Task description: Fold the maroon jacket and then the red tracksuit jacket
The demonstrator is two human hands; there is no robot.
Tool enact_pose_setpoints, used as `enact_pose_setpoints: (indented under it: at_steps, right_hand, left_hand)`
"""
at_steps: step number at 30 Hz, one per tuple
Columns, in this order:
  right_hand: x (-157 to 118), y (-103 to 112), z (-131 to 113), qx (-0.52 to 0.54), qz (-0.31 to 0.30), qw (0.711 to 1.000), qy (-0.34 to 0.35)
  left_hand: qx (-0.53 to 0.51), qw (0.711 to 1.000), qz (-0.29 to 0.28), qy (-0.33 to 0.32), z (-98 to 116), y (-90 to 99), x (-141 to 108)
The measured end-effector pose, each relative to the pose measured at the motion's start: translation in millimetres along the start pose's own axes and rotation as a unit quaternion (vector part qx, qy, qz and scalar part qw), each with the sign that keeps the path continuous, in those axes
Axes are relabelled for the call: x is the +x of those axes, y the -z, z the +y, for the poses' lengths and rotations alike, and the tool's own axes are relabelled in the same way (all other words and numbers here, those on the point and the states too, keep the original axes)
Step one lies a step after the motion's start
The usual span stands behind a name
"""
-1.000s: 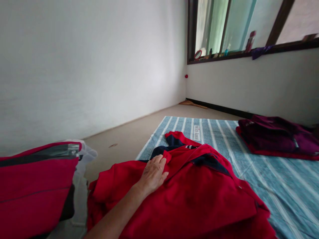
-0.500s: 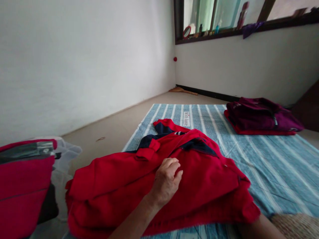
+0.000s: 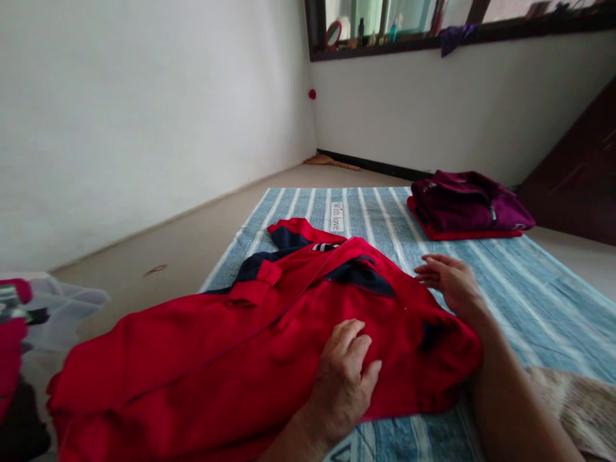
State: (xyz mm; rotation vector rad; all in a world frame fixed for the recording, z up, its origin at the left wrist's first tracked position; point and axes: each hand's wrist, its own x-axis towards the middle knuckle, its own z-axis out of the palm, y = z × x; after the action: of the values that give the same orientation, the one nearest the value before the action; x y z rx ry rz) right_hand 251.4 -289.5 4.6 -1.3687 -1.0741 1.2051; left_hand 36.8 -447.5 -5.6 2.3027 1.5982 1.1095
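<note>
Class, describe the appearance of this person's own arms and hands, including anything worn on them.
The bare, ungloved left hand and bare, ungloved right hand show no rings. The uncovered left forearm and uncovered right forearm show no sleeve, watch or bracelet. The upper arms are out of view.

Open mat (image 3: 510, 276) between jacket (image 3: 269, 340) and stack (image 3: 471, 205)

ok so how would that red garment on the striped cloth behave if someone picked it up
The red garment would probably be floppy, since it lies in soft folds. Lifted at one spot, the rest would likely sag, as it spreads wide. It seems unlikely to roll or tip, lying low over the striped cloth.
</note>
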Motion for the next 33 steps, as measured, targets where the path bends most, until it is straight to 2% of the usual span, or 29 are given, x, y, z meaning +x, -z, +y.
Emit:
enact_pose_setpoints:
  at_steps: [2, 4, 7, 9, 10, 12, 14, 16, 17, 19, 21, 23, 27, 33]
  right_hand:
    - [-4, 1, -7, -0.005, 0.02, 1.0, 0.005]
    - [-13, 0, -16, -0.033, 0.011, 0.998, 0.043]
    - [-29, -2, -27, -0.122, -0.12, 0.982, 0.081]
    - [-40, -4, -33, -0.238, -0.217, 0.941, 0.101]
    - [-44, -5, -36, -0.305, -0.242, 0.914, 0.118]
    - [-50, -10, -39, -0.416, -0.237, 0.864, 0.155]
    - [-51, -19, -36, -0.461, -0.189, 0.848, 0.182]
    - [-48, -31, -26, -0.426, -0.16, 0.87, 0.188]
    - [-44, -38, -19, -0.376, -0.159, 0.897, 0.168]
    - [-35, -48, -2, -0.242, -0.165, 0.952, 0.092]
    - [-26, -52, 13, -0.136, -0.152, 0.979, 0.014]
    - [-19, -52, 23, -0.087, -0.131, 0.987, -0.019]
    - [-15, -45, 26, -0.04, -0.123, 0.991, -0.033]
    - [-15, -45, 26, -0.01, -0.128, 0.991, -0.042]
  left_hand:
    - [0.007, 1.0, 0.002, -0.007, -1, -3.2, -2]
    - [0.019, 1.0, 0.003, -0.019, 0, -5.8, -2]
    - [0.028, 0.999, 0.002, -0.029, 1, -8.9, -2]
    - [0.027, 0.999, -0.003, -0.032, 0, -10.7, -2]
    - [0.026, 0.999, -0.003, -0.035, 0, -11.6, -2]
    - [0.027, 0.999, 0.001, -0.043, -1, -13.3, -2]
    - [0.029, 0.998, 0.004, -0.049, -2, -14.6, -2]
    - [0.029, 0.999, 0.001, -0.044, -2, -15.4, -2]
    - [0.029, 0.999, -0.001, -0.04, -2, -15.6, -2]
    - [0.029, 0.999, -0.001, -0.034, -1, -15.3, -2]
    - [0.025, 0.999, -0.003, -0.03, 0, -14.2, 0]
    - [0.015, 1.0, -0.018, -0.016, 1, -12.2, 3]
    - [0.004, 0.998, -0.063, 0.023, 5, -10.0, 15]
    - [0.013, 0.992, -0.115, 0.044, 5, -19.7, 25]
